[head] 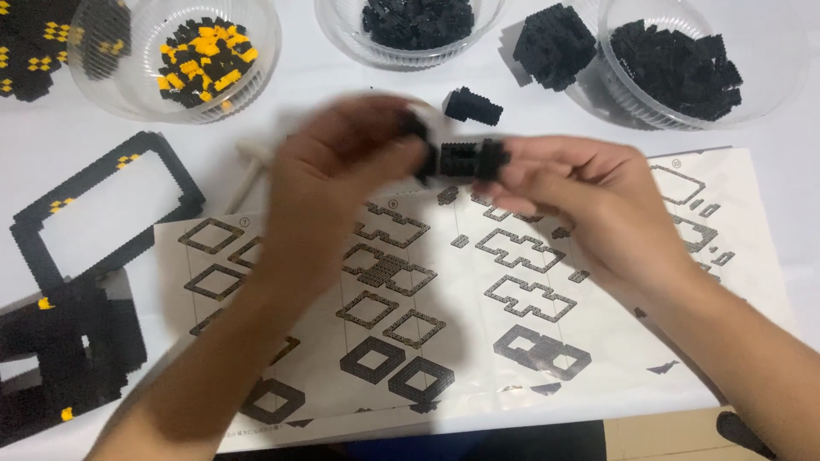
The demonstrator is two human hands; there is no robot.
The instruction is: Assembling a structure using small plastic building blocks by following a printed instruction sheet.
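Observation:
Both hands meet above the instruction sheet (512, 341). Between them is a small black brick assembly (465, 160). My left hand (342, 171) is blurred and its fingertips pinch the assembly's left end. My right hand (589, 192) grips the assembly's right end with thumb and fingers. A small black brick cluster (472, 106) lies on the white table just behind the hands.
Clear bowls stand at the back: one with yellow and black bricks (205, 60), two with black bricks (418, 21) (679, 64). A black brick block (553, 44) sits between bowls. Black frame builds (94, 209) (60, 358) lie at left. A white tool (248, 171) lies near the left hand.

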